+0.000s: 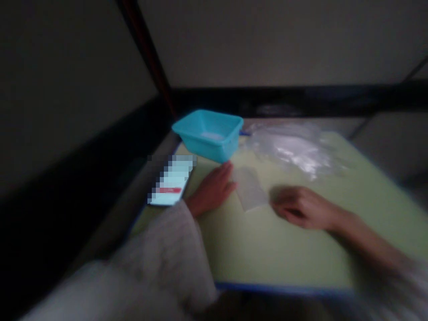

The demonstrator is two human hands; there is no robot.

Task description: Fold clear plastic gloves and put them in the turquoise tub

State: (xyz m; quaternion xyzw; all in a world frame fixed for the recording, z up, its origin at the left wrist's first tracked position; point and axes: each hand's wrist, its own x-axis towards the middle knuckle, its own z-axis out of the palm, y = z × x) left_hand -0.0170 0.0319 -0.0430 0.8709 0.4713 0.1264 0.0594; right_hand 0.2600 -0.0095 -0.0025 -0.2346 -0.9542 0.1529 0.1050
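A small clear plastic bag (251, 189) lies flat on the yellow-green table between my two hands. My left hand (216, 189) rests at the bag's left edge, palm down, with fingers stretched out and thumb apart. At the bag's lower right corner is my right hand (299, 207), its fingers curled closed. Blur and the curl of the fingers hide whether anything is in them. Beyond my left hand stands a turquoise plastic basin (209, 147) with something pale on its bottom.
A pile of shiny clear plastic bags (297, 145) covers the far right part of the table (267, 254). A lit phone (172, 180) lies at the left edge, beside my left wrist. The table has a blue rim, and walls stand behind it.
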